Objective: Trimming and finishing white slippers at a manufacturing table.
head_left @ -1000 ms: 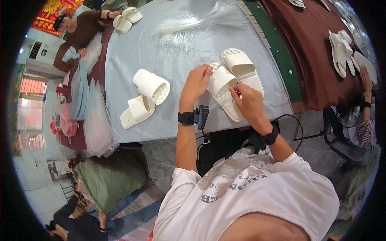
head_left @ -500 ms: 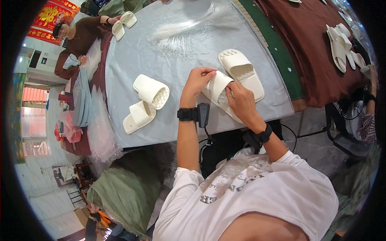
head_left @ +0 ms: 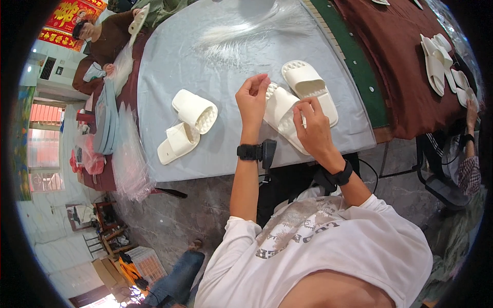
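Note:
On the grey-covered table, a white slide slipper [head_left: 281, 104] lies between my two hands. My left hand [head_left: 251, 102] is raised at its far left side, thumb and fingertips pinched together; whatever they hold, if anything, is too small to make out. Over the slipper's strap opening, my right hand [head_left: 314, 126] has curled fingers and a small pale bit showing at the fingertips. A second white slipper [head_left: 307, 84] lies against the first on the right. Another pair, an upper slipper [head_left: 194, 109] and a lower slipper [head_left: 179, 142], rests to the left.
Clear plastic bags [head_left: 231, 36] lie at the table's far side; more plastic bags [head_left: 131, 159] hang over the left edge. Grey-blue slabs [head_left: 106, 118] stand beside them. A co-worker [head_left: 110, 33] holds a slipper at upper left. More white slippers [head_left: 435, 64] sit on brown cloth at right.
My left hand has let go of the slipper's strap and risen. My right hand has drawn back from the strap opening. The co-worker's slipper has moved up; the green bundle at lower left is gone.

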Demonstrator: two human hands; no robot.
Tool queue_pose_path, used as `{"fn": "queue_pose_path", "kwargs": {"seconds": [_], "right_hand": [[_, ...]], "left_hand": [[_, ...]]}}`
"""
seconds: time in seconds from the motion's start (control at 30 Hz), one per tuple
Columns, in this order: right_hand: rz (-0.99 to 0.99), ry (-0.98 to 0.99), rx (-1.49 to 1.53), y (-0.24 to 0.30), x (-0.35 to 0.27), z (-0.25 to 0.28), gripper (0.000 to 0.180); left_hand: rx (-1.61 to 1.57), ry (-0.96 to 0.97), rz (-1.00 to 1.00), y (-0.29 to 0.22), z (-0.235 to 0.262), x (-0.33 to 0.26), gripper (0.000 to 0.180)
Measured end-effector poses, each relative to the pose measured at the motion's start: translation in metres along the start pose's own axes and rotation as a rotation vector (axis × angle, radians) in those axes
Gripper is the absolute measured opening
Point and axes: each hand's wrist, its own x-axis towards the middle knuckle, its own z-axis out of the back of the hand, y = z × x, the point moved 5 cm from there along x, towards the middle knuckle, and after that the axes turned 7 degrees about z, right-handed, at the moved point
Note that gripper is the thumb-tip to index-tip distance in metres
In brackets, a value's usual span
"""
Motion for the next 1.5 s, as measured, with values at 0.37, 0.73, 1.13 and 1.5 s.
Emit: {"fn": "queue_pose_path", "kwargs": {"seconds": [0.37, 0.73, 1.13, 1.5], "right_hand": [[-0.003, 0.022, -0.069, -0.004, 0.034, 0.008, 0.014], [-0.035, -0.098, 0.136, -0.022, 0.021, 0.034, 0.014], [-0.241, 0.021, -0.199, -0.065, 0.02, 0.015, 0.018], [-0.319, -0.224, -0.265, -0.079, 0.033, -0.011, 0.015]], "left_hand": [[0.325, 0.48, -0.385, -0.059, -0.031, -0.049, 0.026], [0.28, 0.406, -0.166, -0.043, -0.043, -0.022, 0.011], [0.578, 0.202, -0.224, -0.025, -0.053, 0.051, 0.024], [0.844, 0.668, 0.218, 0.032, -0.085, 0.101, 0.055]]}}
